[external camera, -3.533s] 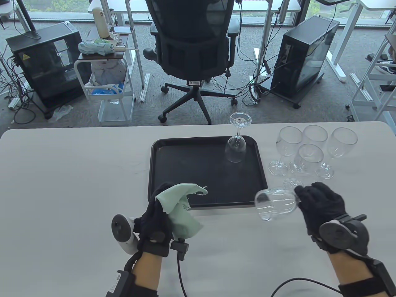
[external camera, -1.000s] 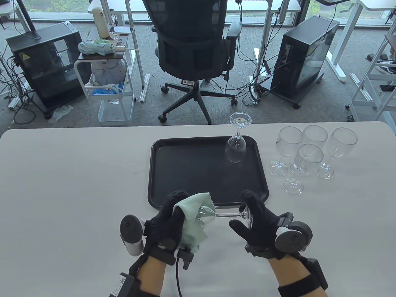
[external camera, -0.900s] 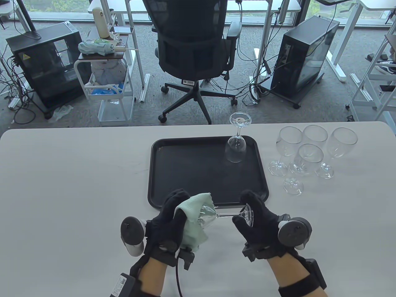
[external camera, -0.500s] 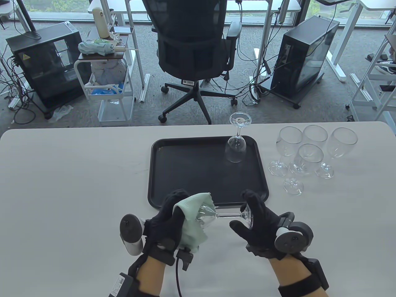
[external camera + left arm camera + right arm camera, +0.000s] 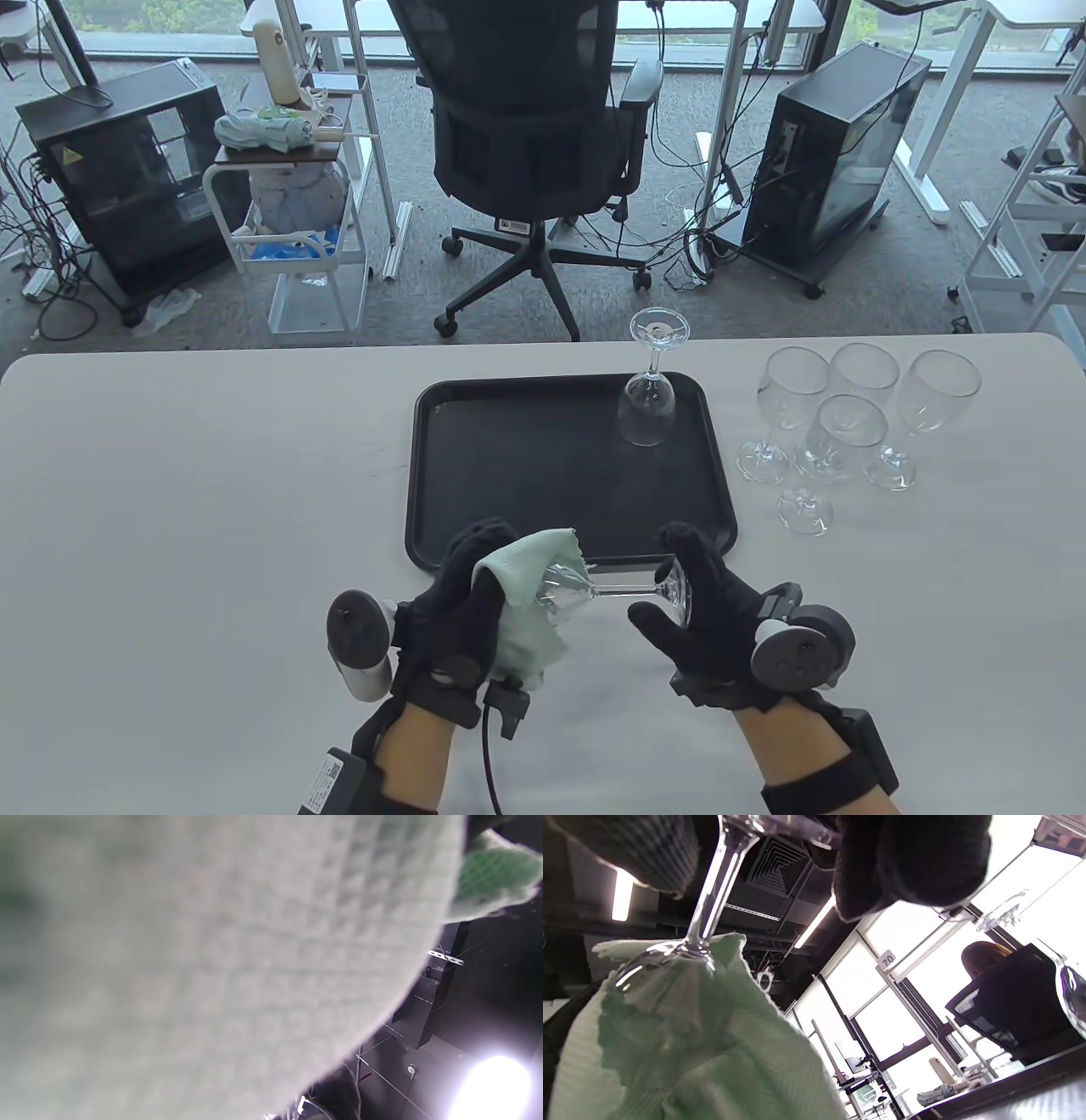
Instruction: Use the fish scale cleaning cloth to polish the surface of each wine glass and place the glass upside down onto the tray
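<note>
A wine glass [image 5: 585,592] lies sideways in the air near the table's front edge, bowl to the left and foot to the right. My left hand [image 5: 462,607] grips its bowl through the pale green cleaning cloth [image 5: 522,607] [image 5: 212,963] [image 5: 683,1052]. My right hand [image 5: 700,607] pinches the foot [image 5: 676,592], the stem [image 5: 712,895] running between my fingers. One glass [image 5: 649,399] stands upside down at the black tray's [image 5: 475,475] far right corner. Several upright glasses [image 5: 848,424] wait on the table to the right of the tray.
An office chair [image 5: 526,144] stands beyond the table's far edge, with computer towers [image 5: 836,161] and a small cart [image 5: 293,212] on the floor. The cloth fills most of the left wrist view.
Since 3.5 s ago my right hand brought the glass to the middle and my left hand wrapped the cloth round its bowl. Over the last second only small wrist turns show.
</note>
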A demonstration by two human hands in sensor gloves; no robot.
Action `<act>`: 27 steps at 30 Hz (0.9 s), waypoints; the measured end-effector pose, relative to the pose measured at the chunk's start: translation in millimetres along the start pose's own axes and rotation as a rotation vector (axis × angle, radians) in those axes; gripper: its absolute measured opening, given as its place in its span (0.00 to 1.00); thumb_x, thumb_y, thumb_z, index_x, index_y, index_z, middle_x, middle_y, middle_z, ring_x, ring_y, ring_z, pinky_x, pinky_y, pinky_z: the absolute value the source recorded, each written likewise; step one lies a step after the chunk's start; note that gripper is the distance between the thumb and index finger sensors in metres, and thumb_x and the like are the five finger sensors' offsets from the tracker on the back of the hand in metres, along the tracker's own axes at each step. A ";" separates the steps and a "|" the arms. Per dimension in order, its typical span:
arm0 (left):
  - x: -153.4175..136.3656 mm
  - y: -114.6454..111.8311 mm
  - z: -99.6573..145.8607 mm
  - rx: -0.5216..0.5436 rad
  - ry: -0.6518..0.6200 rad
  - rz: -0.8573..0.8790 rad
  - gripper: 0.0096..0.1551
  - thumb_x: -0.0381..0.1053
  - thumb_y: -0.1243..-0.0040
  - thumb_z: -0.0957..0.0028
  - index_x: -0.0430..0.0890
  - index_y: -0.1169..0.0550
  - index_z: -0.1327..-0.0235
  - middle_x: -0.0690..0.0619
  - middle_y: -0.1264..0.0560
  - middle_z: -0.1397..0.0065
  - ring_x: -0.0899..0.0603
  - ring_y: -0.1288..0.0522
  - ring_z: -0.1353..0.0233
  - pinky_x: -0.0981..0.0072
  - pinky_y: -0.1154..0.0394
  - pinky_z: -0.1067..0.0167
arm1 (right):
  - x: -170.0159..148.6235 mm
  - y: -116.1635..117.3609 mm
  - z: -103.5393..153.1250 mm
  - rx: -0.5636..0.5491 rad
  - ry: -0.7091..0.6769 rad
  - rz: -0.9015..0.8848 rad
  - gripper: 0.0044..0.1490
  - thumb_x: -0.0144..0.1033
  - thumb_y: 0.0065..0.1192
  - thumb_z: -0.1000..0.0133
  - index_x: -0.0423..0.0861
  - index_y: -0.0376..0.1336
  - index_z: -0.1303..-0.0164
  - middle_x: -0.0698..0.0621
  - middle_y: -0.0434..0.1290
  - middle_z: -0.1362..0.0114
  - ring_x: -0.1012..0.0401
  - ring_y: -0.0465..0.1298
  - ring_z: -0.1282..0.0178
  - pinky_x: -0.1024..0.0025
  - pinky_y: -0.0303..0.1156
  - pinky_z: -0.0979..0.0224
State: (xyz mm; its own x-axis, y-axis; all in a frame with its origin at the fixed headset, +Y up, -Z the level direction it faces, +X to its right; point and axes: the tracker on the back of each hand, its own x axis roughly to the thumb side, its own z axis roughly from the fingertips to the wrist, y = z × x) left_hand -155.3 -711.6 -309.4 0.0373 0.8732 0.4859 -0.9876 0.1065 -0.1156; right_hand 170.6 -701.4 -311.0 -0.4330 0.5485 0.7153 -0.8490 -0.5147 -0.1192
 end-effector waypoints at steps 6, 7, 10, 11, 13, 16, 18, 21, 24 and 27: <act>-0.4 -1.2 -1.4 -0.026 0.001 -0.043 0.34 0.73 0.48 0.43 0.58 0.31 0.28 0.49 0.38 0.18 0.35 0.34 0.24 0.38 0.21 0.46 | -12.5 2.1 0.5 0.106 0.245 -0.175 0.54 0.68 0.59 0.44 0.52 0.41 0.18 0.37 0.61 0.25 0.48 0.78 0.53 0.60 0.81 0.57; -0.4 -0.8 -1.7 -0.031 0.011 -0.047 0.34 0.73 0.48 0.43 0.58 0.31 0.28 0.49 0.38 0.18 0.35 0.34 0.24 0.38 0.21 0.46 | -10.8 1.5 0.2 0.103 0.186 -0.109 0.56 0.68 0.59 0.44 0.52 0.38 0.19 0.38 0.59 0.23 0.47 0.78 0.51 0.59 0.81 0.55; -3.2 2.3 -1.2 -0.023 0.065 0.019 0.34 0.73 0.49 0.42 0.58 0.31 0.27 0.49 0.38 0.18 0.34 0.33 0.24 0.38 0.20 0.47 | 0.0 -0.4 0.6 0.048 -0.038 0.096 0.61 0.66 0.66 0.47 0.54 0.33 0.21 0.40 0.54 0.19 0.46 0.77 0.46 0.57 0.80 0.49; -3.5 2.3 -0.9 -0.029 0.073 0.032 0.34 0.73 0.48 0.42 0.58 0.31 0.28 0.49 0.38 0.18 0.34 0.33 0.24 0.38 0.20 0.47 | 3.4 -1.9 0.7 0.024 -0.092 0.165 0.62 0.66 0.66 0.47 0.54 0.32 0.21 0.41 0.54 0.20 0.48 0.78 0.45 0.59 0.82 0.49; -2.4 1.1 -0.5 -0.028 0.059 0.044 0.33 0.73 0.48 0.41 0.58 0.31 0.27 0.49 0.38 0.18 0.34 0.34 0.24 0.39 0.20 0.47 | 5.4 -3.2 1.4 -0.012 -0.086 0.135 0.60 0.64 0.67 0.46 0.54 0.34 0.21 0.41 0.57 0.22 0.48 0.78 0.47 0.60 0.82 0.50; 2.0 -1.7 1.2 -0.015 0.009 -0.004 0.34 0.74 0.49 0.42 0.59 0.32 0.28 0.49 0.38 0.18 0.35 0.34 0.24 0.40 0.20 0.46 | -0.6 -1.0 1.6 -0.007 0.088 -0.036 0.51 0.62 0.63 0.43 0.56 0.41 0.20 0.40 0.61 0.25 0.50 0.78 0.53 0.64 0.82 0.57; 5.9 -2.4 1.4 0.004 -0.054 -0.046 0.34 0.74 0.48 0.43 0.59 0.31 0.28 0.50 0.38 0.18 0.35 0.33 0.24 0.39 0.20 0.46 | -8.1 0.7 2.6 0.056 0.264 -0.245 0.51 0.67 0.59 0.43 0.53 0.44 0.19 0.38 0.63 0.28 0.50 0.78 0.57 0.64 0.80 0.61; 8.7 -1.7 0.4 -0.011 -0.064 -0.068 0.33 0.73 0.48 0.43 0.59 0.30 0.29 0.50 0.37 0.19 0.35 0.33 0.24 0.39 0.20 0.47 | -6.3 -0.3 3.0 0.067 0.230 -0.196 0.53 0.67 0.60 0.43 0.52 0.42 0.18 0.37 0.61 0.26 0.47 0.78 0.54 0.59 0.80 0.57; 4.6 2.4 0.1 0.002 -0.006 -0.020 0.33 0.73 0.48 0.43 0.59 0.30 0.29 0.49 0.36 0.19 0.35 0.32 0.25 0.40 0.20 0.48 | 4.6 -1.6 1.5 0.038 -0.008 0.055 0.58 0.64 0.64 0.45 0.53 0.34 0.20 0.39 0.55 0.20 0.47 0.78 0.47 0.57 0.81 0.50; -0.5 2.4 -0.3 -0.028 0.040 0.060 0.33 0.73 0.49 0.41 0.58 0.31 0.28 0.49 0.37 0.19 0.35 0.33 0.24 0.39 0.20 0.47 | 11.6 -3.4 0.8 -0.012 -0.132 0.189 0.60 0.63 0.65 0.45 0.52 0.32 0.21 0.40 0.55 0.21 0.49 0.78 0.45 0.59 0.83 0.48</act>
State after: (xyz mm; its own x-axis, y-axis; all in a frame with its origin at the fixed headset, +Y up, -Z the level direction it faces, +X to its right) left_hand -157.6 -711.6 -310.1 -0.0148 0.8968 0.4422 -0.9837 0.0663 -0.1674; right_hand 168.7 -693.8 -301.7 -0.5423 0.3517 0.7631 -0.7601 -0.5922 -0.2673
